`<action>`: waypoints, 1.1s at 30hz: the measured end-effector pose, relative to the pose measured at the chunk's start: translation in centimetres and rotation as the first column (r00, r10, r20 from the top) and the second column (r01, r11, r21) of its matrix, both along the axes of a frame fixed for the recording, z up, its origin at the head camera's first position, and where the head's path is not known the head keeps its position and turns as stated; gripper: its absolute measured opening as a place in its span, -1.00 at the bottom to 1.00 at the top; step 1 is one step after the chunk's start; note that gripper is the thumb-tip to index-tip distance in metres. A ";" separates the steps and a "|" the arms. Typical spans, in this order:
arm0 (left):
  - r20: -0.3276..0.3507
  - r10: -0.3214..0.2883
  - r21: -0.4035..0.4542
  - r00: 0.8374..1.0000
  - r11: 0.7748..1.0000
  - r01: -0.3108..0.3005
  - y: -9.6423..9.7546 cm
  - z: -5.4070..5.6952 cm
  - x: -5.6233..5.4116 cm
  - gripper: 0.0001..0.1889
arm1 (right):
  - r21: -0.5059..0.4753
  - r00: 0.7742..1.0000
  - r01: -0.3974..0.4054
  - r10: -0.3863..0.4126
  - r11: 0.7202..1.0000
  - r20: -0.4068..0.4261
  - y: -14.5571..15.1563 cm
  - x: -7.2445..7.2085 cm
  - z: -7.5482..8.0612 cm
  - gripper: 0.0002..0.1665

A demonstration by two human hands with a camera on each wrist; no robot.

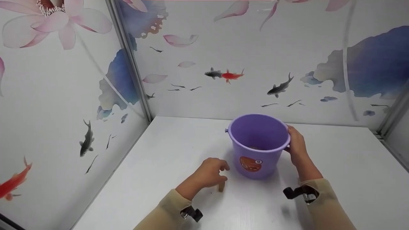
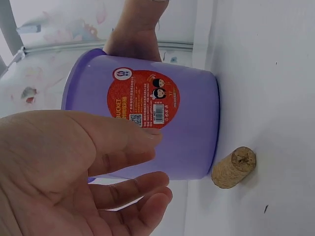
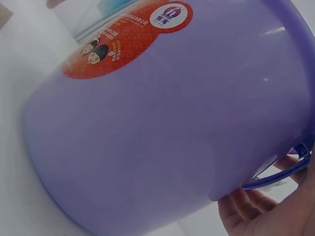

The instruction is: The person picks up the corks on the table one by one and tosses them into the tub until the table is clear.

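Observation:
A purple bucket [image 1: 255, 163] with a red-orange label [image 2: 143, 97] stands upright on the white table. My right hand [image 1: 297, 143] holds its right side just under the rim, with fingers by the purple handle [image 3: 280, 178]. Close to the bucket's front left, a cork [image 2: 234, 168] lies on the table. My left hand [image 1: 212, 172] hovers over this cork, thumb and fingers bent and apart, with nothing between them. Something small and brownish shows at the bottom inside the bucket, too little of it to tell what.
The white table [image 1: 153, 169] meets a back panel [image 1: 198, 105] and a left panel [image 1: 64, 111], both printed with fish and lotus flowers. A metal post [image 1: 134, 64] joins the panels at the corner. Each sleeve has a black wrist mount [image 1: 193, 213].

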State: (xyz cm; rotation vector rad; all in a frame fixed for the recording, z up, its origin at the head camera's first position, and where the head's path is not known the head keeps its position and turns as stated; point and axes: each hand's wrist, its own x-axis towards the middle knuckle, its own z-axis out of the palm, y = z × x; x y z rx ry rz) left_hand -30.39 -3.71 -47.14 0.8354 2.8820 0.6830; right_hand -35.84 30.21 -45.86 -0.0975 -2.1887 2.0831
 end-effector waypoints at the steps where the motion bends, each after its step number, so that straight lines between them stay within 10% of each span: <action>1: 0.005 -0.002 0.008 1.000 1.000 0.002 0.0 -0.1 -0.1 -0.70 | -0.005 1.000 0.003 -0.003 1.000 0.001 0.0 0.0 0.0 -0.29; 16: 0.028 0.035 0.052 0.999 0.998 -0.036 0.1 -2.0 -1.3 -0.74 | -0.005 1.000 0.016 -0.016 1.000 0.006 -0.1 -0.1 0.5 -0.30; 33: -0.001 0.071 -0.095 0.997 0.993 -0.071 0.6 -3.8 -0.5 -0.79 | 0.007 1.000 0.007 -0.007 1.000 -0.001 0.0 0.0 0.0 -0.28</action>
